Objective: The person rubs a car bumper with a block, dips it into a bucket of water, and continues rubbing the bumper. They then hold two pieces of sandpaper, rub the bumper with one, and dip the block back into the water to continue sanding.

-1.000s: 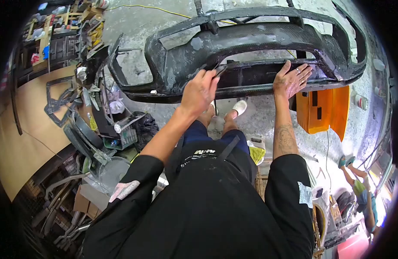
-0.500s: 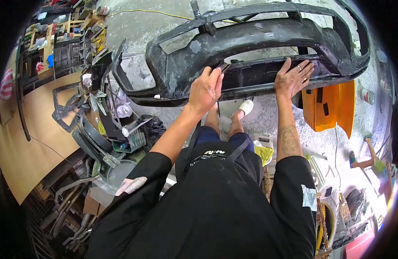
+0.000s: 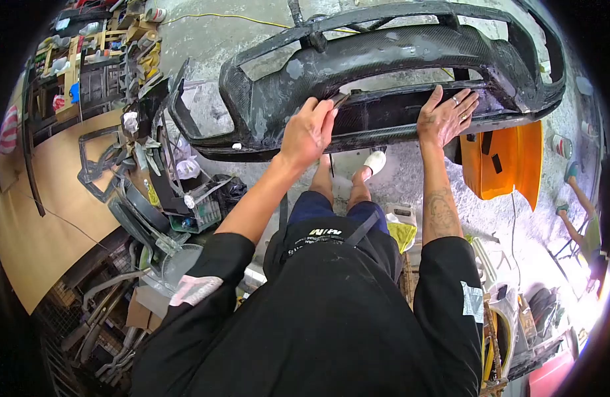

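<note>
A black car bumper (image 3: 391,56) with a carbon-fibre weave and grey patches stretches across the view in front of me. My left hand (image 3: 309,132) is closed, thumb against fingers, around a small dark flat piece (image 3: 342,100) whose kind I cannot make out. That piece is at the left end of the bumper's long lower opening. Farther right, my right hand (image 3: 447,118) lies on the bumper's lower edge with fingers stretched out and rings on them. Its palm side is hidden.
An orange panel (image 3: 516,162) stands below the bumper's right end. To the left are a tan board (image 3: 60,218), a crate (image 3: 205,215) and piled parts. A yellow cable (image 3: 232,18) crosses the floor. At the far right another person's legs (image 3: 579,198) show.
My left hand has shifted slightly left with the small dark piece. My right hand stays flat on the bumper, nearly unmoved. The other person's legs at the right have changed position.
</note>
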{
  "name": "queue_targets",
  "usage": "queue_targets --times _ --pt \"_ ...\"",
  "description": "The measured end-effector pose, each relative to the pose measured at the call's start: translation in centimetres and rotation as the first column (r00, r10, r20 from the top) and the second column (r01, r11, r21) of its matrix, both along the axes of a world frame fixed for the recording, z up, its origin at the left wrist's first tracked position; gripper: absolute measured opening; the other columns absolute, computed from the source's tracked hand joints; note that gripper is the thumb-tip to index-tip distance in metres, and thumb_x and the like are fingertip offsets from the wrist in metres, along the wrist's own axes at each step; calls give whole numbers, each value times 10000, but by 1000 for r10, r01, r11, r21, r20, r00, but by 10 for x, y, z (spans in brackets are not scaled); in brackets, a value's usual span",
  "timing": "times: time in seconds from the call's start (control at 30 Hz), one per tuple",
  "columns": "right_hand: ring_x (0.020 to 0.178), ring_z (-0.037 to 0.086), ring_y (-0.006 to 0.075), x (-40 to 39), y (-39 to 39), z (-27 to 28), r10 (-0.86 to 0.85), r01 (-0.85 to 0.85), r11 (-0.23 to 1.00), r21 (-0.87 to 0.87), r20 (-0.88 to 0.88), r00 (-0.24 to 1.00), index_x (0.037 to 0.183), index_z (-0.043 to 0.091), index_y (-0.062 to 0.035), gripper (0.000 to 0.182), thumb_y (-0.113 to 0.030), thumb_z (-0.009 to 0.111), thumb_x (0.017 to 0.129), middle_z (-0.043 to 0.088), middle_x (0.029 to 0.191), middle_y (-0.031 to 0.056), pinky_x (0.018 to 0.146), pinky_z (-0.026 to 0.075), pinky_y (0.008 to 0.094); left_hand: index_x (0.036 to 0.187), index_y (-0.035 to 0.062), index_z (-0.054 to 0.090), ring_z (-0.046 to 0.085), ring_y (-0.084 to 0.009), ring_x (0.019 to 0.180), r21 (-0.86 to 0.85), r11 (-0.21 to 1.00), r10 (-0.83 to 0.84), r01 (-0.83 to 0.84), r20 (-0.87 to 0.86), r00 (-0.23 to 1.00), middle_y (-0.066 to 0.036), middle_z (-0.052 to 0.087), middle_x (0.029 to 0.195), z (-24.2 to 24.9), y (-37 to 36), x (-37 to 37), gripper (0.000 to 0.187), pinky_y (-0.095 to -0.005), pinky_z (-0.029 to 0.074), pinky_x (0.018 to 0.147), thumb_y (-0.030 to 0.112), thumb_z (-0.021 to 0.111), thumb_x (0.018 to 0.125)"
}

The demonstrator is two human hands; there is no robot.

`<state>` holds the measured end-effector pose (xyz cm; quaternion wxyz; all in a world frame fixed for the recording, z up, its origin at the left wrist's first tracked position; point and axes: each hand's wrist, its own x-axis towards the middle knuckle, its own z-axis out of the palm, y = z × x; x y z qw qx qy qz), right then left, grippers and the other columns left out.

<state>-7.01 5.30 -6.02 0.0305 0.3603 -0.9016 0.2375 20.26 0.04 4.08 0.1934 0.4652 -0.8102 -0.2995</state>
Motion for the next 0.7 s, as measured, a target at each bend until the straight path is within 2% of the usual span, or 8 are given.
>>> queue_targets --times 0.13,0.23,0.3,0.43,0.5,0.57,0.6,0.7 --pt "1590 166 433 -1 -1 -1 -6 6 1000 -8 -12 1000 1611 255 99 866 -594 310 1094 193 1692 323 1260 169 544 1019 34 669 644 -430 723 -171 985 -23 24 7 1000 -193 636 870 -23 -13 -32 64 -482 512 624 86 672 983" --pt "1589 169 435 2 1 2 -14 14 1000 -12 -7 1000 1609 256 101 871 -599 311 1093 194 1691 322 1260 173 551 1035 17 674 644 -415 711 -155 987 -49 47 -10 999 -187 639 866 -19 -12 -16 88 -471 521 633 88 672 983" --pt "1589 173 436 1 1 0 -13 14 1000 -22 3 1000 1606 265 101 875 -603 319 1090 192 1693 322 1260 175 556 1039 8 679 642 -409 701 7 999 -32 32 0 999 -185 642 872 -3 -5 2 99 -469 525 637 89 674 982" --pt "1592 164 433 3 0 3 -21 21 1000 -20 5 1000 1604 275 102 877 -608 309 1090 190 1697 314 1262 168 555 1025 21 684 646 -394 698 -201 975 -104 100 -10 995 -168 638 861 -28 -18 -47 118 -472 529 638 134 673 991" --pt "1592 167 433 3 0 4 -25 25 1000 -13 11 1000 1602 280 103 866 -598 311 1095 194 1697 311 1259 176 555 1023 16 683 655 -384 719 -176 979 -110 103 -29 993 -165 639 862 -24 -18 -54 129 -465 536 646 141 668 994" --pt "1589 178 432 1 1 2 -11 11 1000 -26 -3 1000 1601 285 102 853 -585 323 1098 197 1697 312 1257 180 553 1031 25 687 661 -384 737 -130 986 -110 108 -2 994 -169 648 882 -15 -13 -24 114 -459 544 655 131 662 996" --pt "1588 180 431 1 1 0 -26 26 1000 7 2 1000 1602 288 98 818 -551 326 1107 199 1697 311 1256 180 546 1037 39 691 653 -387 724 -46 996 -73 71 -23 997 -167 639 878 -9 -14 -8 103 -462 542 650 129 657 999" --pt "1589 179 430 0 1 -2 -14 14 999 -40 9 1000 1602 289 96 778 -509 326 1116 199 1697 311 1260 174 541 1050 45 680 652 -415 733 -132 988 -80 79 -8 997 -178 640 891 -17 -12 -34 98 -483 539 642 122 653 997"
